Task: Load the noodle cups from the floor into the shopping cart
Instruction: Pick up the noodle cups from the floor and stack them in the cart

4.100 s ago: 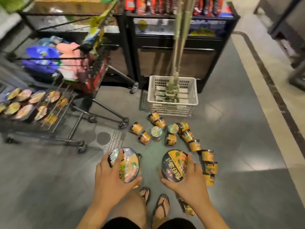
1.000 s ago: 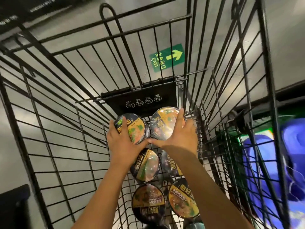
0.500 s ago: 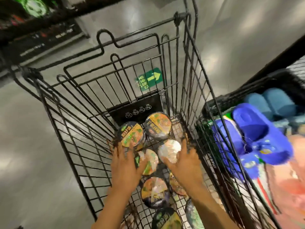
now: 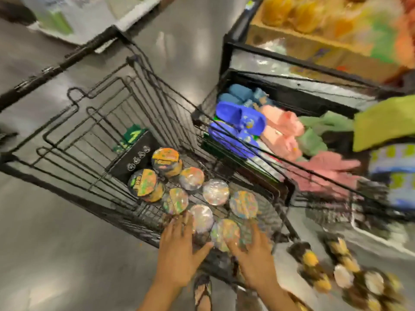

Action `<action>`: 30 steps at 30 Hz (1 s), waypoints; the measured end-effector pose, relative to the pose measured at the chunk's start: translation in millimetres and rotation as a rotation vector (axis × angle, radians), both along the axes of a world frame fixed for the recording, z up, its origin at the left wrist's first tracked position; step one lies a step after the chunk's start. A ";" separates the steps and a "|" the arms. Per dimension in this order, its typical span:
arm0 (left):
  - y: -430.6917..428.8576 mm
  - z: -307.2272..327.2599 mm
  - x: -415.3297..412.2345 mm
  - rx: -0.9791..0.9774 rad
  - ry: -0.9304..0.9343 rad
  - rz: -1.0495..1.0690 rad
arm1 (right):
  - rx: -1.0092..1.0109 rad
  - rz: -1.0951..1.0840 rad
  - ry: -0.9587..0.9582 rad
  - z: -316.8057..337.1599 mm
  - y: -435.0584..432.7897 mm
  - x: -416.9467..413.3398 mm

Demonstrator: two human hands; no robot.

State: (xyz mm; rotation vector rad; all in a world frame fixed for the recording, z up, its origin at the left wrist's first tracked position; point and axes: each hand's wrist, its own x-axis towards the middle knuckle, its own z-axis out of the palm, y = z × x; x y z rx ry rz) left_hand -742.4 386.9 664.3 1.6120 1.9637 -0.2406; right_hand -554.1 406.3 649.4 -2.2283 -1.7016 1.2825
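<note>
The left hand and right hand are over the near end of the shopping cart, fingers spread, gripping nothing. Noodle cups stand inside it; more cups lie on the floor alongside

The shopping cart stands left of centre on the floor. Noodle cups sit upright in two rows on its wire bottom, running from the far end toward the person. At the near end, the left hand is over the last cup of the left row and the right hand is over the last cup of the right row. Close against the cart's right side is a wire bin holding slippers, and behind it sits a cardboard box. More cups lie on the floor at lower right. A sandalled foot shows between the forearms.
</note>
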 end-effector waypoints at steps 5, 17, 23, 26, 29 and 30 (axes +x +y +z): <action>-34.0 8.5 49.2 0.034 -0.020 -0.235 | 0.066 -0.163 -0.093 2.3 -73.6 46.6; -121.6 15.5 206.9 0.053 -0.017 -0.793 | -0.058 -0.683 -0.125 -15.9 -265.8 177.6; -208.3 3.9 302.6 0.037 0.027 -1.048 | -0.184 -0.945 -0.081 -35.2 -406.6 242.5; -261.4 0.6 347.2 0.021 0.045 -1.168 | -0.228 -1.075 -0.086 -37.6 -473.9 271.9; -314.5 -8.8 386.0 0.003 0.065 -1.265 | -0.269 -1.191 -0.100 -38.9 -538.6 295.6; -331.4 -13.8 397.9 -0.003 0.066 -1.298 | -0.275 -1.224 -0.105 -40.5 -559.8 302.4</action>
